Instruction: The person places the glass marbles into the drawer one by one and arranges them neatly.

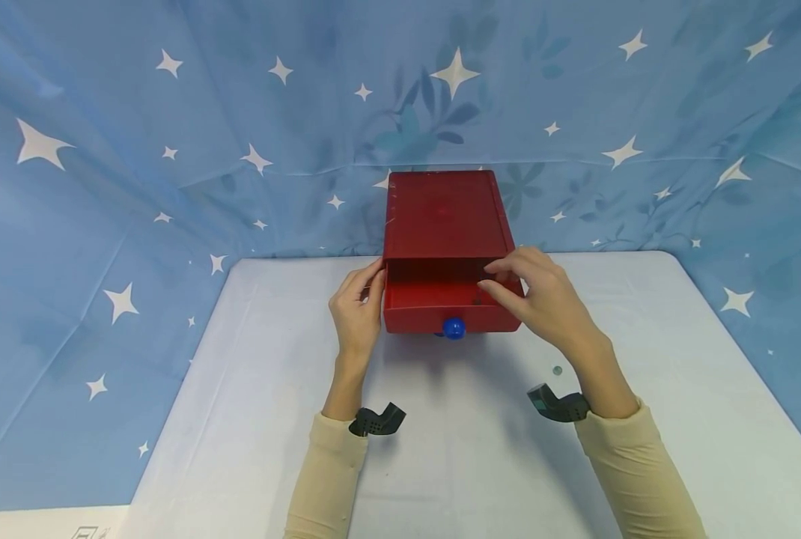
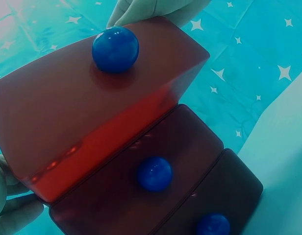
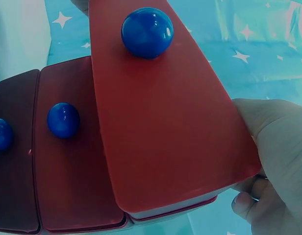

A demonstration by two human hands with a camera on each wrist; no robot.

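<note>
A red drawer cabinet (image 1: 441, 213) with blue knobs stands on the table, its top drawer (image 1: 417, 320) pulled out. My left hand (image 1: 358, 311) is at the cabinet's left side, its fingertips touching the side just behind the drawer front. My right hand (image 1: 542, 296) reaches over the drawer's right wall. Its thumb and index finger point into the drawer with a gap between them. A small dark thing (image 1: 477, 301) lies on the drawer floor near that thumb. In the right wrist view, other fingers (image 3: 244, 203) of this hand curl outside the drawer's side.
Below the open drawer sit two closed drawers, a middle one (image 2: 116, 191) and a lower one (image 2: 234, 181). A small green round piece (image 1: 558, 370) lies on the white table (image 1: 441, 464), right of the cabinet. Behind hangs a blue star-patterned cloth (image 1: 272, 187).
</note>
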